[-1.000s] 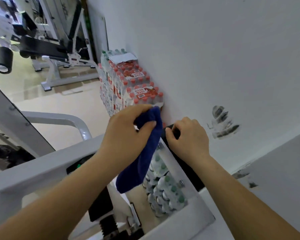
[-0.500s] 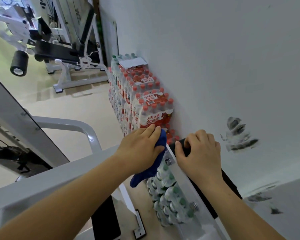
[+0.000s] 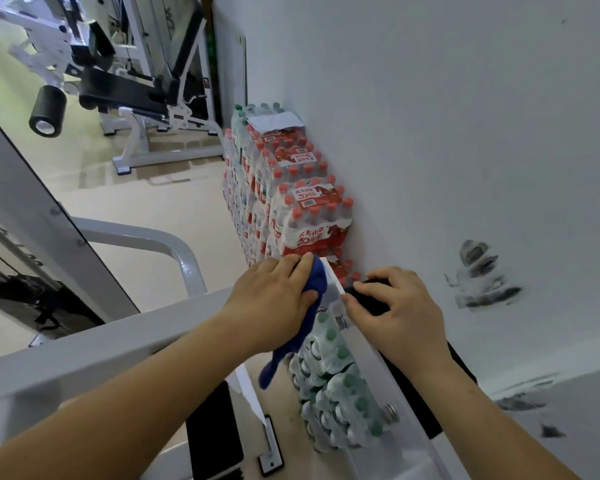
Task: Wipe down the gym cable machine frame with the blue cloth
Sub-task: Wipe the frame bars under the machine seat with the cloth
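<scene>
**Cloth's up at the far tip of the frame bar**

The left hand (image 3: 274, 299) has its fingers and thumb wrapped round the cloth (image 3: 317, 282), bunched up in the fist and pushed against the far end of the white frame (image 3: 368, 368) bar. That bar runs from the near right corner out toward the wall (image 3: 430, 133). The rest of the cloth hangs loose below the wrist, dangling down the bar's left side.

The right hand (image 3: 395, 313) sits just right of the bar. Its fingers are curled over the top of a black grip (image 3: 374, 304), with the thumb tucked in on the left side, so it's got a proper hold. The two hands are close together but apart, with the bar between them.

Under the bar there's a pack of green-cap bottles (image 3: 336, 393). Past the hands, red-cap bottles (image 3: 302, 216) are stacked up against the wall. There are some dark scuffs (image 3: 482, 275) on the wall to the right. A bench (image 3: 129, 88) with black pads sits far left on the pale floor.
</scene>
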A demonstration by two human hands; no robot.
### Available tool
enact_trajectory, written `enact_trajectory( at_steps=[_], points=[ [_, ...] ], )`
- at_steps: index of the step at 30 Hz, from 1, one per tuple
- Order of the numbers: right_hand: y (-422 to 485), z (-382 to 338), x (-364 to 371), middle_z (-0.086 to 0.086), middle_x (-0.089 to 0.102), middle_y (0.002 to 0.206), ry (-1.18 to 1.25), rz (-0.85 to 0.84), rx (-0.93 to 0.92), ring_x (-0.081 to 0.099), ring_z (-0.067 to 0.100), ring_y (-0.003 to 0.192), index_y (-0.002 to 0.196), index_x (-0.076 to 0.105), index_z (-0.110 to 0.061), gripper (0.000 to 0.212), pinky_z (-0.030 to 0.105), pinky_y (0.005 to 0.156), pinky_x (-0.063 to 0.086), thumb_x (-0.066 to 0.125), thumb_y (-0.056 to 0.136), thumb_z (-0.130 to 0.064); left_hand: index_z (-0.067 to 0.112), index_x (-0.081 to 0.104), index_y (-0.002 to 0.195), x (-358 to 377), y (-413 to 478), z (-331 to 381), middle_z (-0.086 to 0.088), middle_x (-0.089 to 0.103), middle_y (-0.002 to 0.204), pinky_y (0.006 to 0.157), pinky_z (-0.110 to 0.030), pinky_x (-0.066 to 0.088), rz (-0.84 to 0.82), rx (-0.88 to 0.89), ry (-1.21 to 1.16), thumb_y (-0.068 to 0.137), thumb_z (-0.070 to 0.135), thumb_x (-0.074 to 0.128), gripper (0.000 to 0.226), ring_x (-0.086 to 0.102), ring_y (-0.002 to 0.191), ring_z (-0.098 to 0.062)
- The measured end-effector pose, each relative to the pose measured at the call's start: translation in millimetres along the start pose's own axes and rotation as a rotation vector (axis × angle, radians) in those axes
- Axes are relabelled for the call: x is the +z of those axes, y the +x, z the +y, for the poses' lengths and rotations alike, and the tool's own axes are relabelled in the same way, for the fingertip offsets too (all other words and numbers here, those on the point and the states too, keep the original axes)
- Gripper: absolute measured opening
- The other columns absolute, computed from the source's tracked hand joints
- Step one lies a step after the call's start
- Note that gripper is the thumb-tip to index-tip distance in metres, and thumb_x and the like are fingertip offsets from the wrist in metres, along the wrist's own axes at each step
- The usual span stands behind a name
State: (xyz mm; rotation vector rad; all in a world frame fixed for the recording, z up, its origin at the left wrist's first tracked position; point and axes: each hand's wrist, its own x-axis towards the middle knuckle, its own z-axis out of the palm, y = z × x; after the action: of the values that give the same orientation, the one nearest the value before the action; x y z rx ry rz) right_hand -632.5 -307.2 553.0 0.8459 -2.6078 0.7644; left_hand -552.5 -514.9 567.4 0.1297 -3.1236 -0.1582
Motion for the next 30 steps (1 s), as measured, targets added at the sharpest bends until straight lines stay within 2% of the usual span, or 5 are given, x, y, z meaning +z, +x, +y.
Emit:
enact_trajectory(
  at_steps=[4, 10, 15, 25, 30],
  points=[
    [-4, 0, 0, -0.016, 0.065, 0.105, 0.009, -0.009, -0.020, 0.058, 0.010, 0.102, 0.105, 0.081, -0.031, 0.027, 0.031, 0.070, 0.057, 0.074, 0.086, -0.049, 0.023, 0.009, 0.162, 4, 8, 12, 0.001, 0.023, 0.165, 0.120, -0.040, 0.025, 0.012, 0.029, 0.015, 0.107, 0.048, 0.025, 0.062, 0.033, 0.143, -0.025],
    [-23, 0, -5, -0.015, 0.040, 0.157, -0.066, -0.271, 0.044, 0.032, 0.008, 0.148, 0.147, 0.052, -0.038, 0.067, 0.041, 0.118, 0.039, 0.041, 0.091, -0.073, 0.025, 0.022, 0.160, -1, -57, -32, 0.003, 0.034, 0.163, 0.118, -0.035, 0.030, 0.059, -0.001, 0.036, 0.106, 0.045, 0.039, 0.060, 0.042, 0.143, -0.022],
    [-19, -4, -6, -0.013, 0.053, 0.146, -0.063, -0.175, 0.039, 0.047, 0.010, 0.136, 0.137, 0.064, -0.036, 0.058, 0.039, 0.109, 0.048, 0.045, 0.093, -0.068, 0.026, 0.008, 0.162, -6, -28, -11, 0.004, 0.018, 0.168, 0.124, -0.037, 0.017, 0.013, -0.031, 0.004, 0.108, 0.050, 0.024, 0.062, 0.024, 0.150, -0.021],
    [-24, -8, -8, -0.013, 0.049, 0.151, -0.024, -0.186, 0.056, 0.041, 0.007, 0.141, 0.140, 0.063, -0.031, 0.053, 0.033, 0.113, 0.041, 0.053, 0.096, -0.059, 0.032, 0.005, 0.163, 5, -47, -28, 0.011, 0.006, 0.170, 0.126, -0.030, 0.000, 0.033, 0.004, -0.061, 0.108, 0.049, 0.022, 0.059, 0.006, 0.156, -0.011],
    [-21, -16, -13, -0.015, 0.054, 0.146, -0.085, -0.163, 0.079, 0.043, 0.003, 0.133, 0.135, 0.066, -0.033, 0.045, 0.023, 0.099, 0.038, 0.062, 0.095, -0.052, 0.028, 0.013, 0.162, 0, -37, -21, 0.007, 0.017, 0.169, 0.126, -0.036, 0.013, 0.032, -0.033, -0.087, 0.108, 0.049, 0.020, 0.059, 0.019, 0.154, -0.017]
  ],
)
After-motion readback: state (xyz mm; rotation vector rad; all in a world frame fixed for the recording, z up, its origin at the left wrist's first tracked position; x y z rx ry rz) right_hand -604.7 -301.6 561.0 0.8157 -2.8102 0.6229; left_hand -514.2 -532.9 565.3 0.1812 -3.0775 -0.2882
